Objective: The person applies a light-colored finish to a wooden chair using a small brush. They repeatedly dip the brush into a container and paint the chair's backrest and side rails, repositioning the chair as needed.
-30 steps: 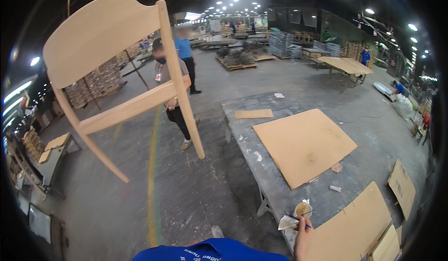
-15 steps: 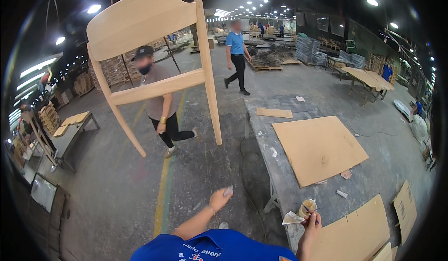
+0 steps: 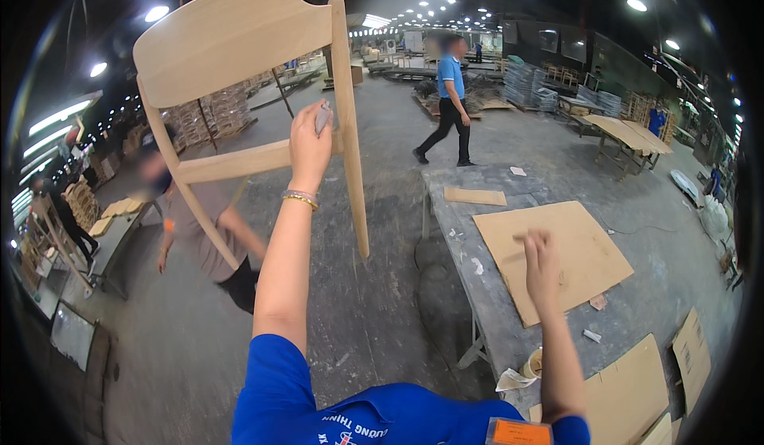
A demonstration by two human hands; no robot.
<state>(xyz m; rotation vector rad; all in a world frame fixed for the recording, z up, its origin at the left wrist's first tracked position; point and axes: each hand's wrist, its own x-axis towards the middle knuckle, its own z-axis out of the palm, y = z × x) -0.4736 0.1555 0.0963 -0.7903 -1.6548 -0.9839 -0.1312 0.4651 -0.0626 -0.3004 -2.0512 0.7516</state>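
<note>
A pale wooden chair frame (image 3: 223, 47), with a curved backrest, a crossbar and two legs, hangs upright in front of me on the left. My left hand (image 3: 309, 154) is raised at its crossbar, closed round a small grey pad (image 3: 323, 117) that looks like folded sandpaper. Whether the fingers touch the wood, I cannot tell. Over the cardboard sheet (image 3: 581, 238) on the table, my right hand (image 3: 543, 268) is lifted and closed. A thin stick-like tool (image 3: 521, 236), smeared by motion, pokes out of its fingers. Below stands a small cup (image 3: 535, 362) beside crumpled white paper (image 3: 514, 380).
The grey worktable (image 3: 493, 310) on my right also bears a cardboard strip (image 3: 474, 197) and paper scraps. More cardboard (image 3: 629, 389) lies at lower right. One person (image 3: 211, 230) passes close behind the chair frame; another in a blue shirt (image 3: 451, 87) walks beyond the table.
My left hand has risen from low down to the chair frame's crossbar. My right hand has left the cup and moved up. The near person moved left and closer; the blue-shirted one moved right.
</note>
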